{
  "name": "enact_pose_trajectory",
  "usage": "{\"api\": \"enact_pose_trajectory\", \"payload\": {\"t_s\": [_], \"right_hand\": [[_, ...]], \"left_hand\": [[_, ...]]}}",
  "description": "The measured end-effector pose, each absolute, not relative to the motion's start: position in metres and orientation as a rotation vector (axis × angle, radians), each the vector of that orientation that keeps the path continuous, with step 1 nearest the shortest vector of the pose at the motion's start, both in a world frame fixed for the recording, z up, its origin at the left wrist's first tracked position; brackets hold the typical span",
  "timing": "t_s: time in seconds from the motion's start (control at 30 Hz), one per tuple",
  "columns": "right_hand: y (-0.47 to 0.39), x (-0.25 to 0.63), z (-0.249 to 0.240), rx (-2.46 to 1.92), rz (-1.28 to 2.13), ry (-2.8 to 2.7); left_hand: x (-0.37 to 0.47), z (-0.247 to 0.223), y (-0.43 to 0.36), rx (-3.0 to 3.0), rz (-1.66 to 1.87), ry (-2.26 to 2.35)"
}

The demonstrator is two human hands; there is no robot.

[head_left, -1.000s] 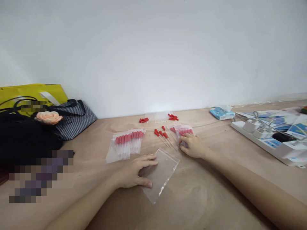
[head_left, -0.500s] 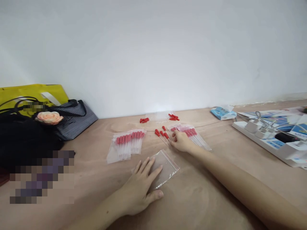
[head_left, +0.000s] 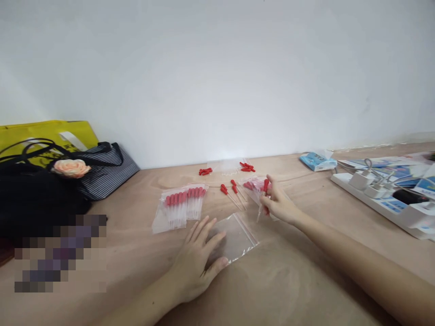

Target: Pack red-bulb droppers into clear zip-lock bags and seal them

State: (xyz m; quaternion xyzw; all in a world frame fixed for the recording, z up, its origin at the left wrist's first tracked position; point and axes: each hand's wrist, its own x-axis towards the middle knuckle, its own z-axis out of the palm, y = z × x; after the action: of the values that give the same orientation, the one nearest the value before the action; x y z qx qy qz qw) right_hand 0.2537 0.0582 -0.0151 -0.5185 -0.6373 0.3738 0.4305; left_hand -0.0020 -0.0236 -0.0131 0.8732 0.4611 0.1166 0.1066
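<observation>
My left hand (head_left: 200,256) lies flat with its fingers spread, touching the left part of a clear zip bag (head_left: 234,237). Between the fingers of my right hand (head_left: 280,206) is a red-capped dropper (head_left: 266,184), its thin clear tube pointing down. Loose droppers (head_left: 234,189) with red bulbs lie left of my right hand. Filled bags of droppers (head_left: 176,203) rest at centre left, and another filled bag (head_left: 249,184) is partly hidden behind my right hand.
Red bulbs (head_left: 205,171) and more red bulbs (head_left: 247,167) lie near the wall beside clear tubes (head_left: 230,172). A tissue pack (head_left: 316,161) and a white power strip (head_left: 401,213) are at right. A striped bag (head_left: 110,174) and a yellow bag (head_left: 79,129) stand at left.
My right hand has moved right, away from the loose droppers, and now holds one dropper raised. My left hand has shifted slightly left on the bag.
</observation>
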Motion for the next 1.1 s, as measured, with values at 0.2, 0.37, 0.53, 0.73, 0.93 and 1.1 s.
{"api": "enact_pose_trajectory", "payload": {"t_s": [0.2,0.37,0.53,0.73,0.93,1.1], "right_hand": [[0.036,0.250,-0.042,-1.071,1.061,-1.153],[0.036,0.246,-0.047,-1.054,1.085,-1.121],[0.037,0.245,-0.045,-1.051,1.103,-1.160],[0.035,0.243,-0.044,-1.012,1.113,-1.145],[0.034,0.246,-0.041,-1.011,1.109,-1.103],[0.030,0.243,-0.036,-0.996,1.198,-1.046]], "left_hand": [[-0.002,-0.013,-0.023,2.536,0.240,1.352],[-0.001,-0.012,-0.022,2.546,0.273,1.338],[0.000,-0.013,-0.022,2.547,0.203,1.371],[0.002,-0.009,-0.022,2.533,0.178,1.353],[0.002,-0.007,-0.019,2.520,0.169,1.323],[0.003,-0.008,-0.018,2.532,0.183,1.318]]}}
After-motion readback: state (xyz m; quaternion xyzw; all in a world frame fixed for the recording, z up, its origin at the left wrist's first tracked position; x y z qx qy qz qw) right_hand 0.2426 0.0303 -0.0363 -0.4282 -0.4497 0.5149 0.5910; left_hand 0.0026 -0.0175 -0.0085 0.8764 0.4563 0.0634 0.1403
